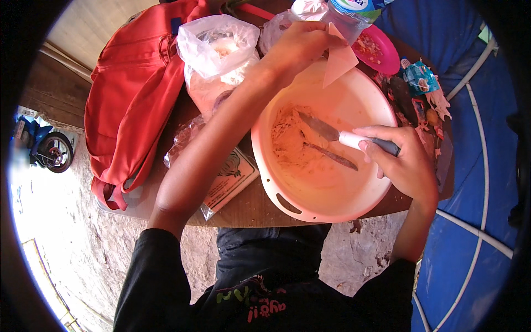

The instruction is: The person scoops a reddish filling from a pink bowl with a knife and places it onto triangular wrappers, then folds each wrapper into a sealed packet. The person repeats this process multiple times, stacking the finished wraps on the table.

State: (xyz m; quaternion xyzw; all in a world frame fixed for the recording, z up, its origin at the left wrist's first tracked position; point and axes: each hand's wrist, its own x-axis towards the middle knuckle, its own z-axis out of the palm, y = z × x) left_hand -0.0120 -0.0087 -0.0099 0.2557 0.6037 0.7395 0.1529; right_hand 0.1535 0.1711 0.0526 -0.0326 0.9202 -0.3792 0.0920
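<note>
My left hand (311, 43) reaches over the far rim of a large white basin (323, 209), fingers pinched on a thin, pale wrapper sheet (339, 62) with pointed corners. In my right hand (408, 160), at the basin's right side, is a knife (322, 128) with a white and grey handle. Its blade points left over the basin. Crumbly, orange-looking filling (290, 141) lies at the left of the basin's inside. Below the blade runs a narrow dark shape; I cannot tell whether it is a shadow or another utensil.
A red backpack (135, 94) lies left of an open plastic bag of pale powder (213, 83). Near my left forearm is a flat printed packet (232, 178). A pink plate (381, 50), a clear bottle (351, 22) and a blue sachet (420, 77) are at the far right.
</note>
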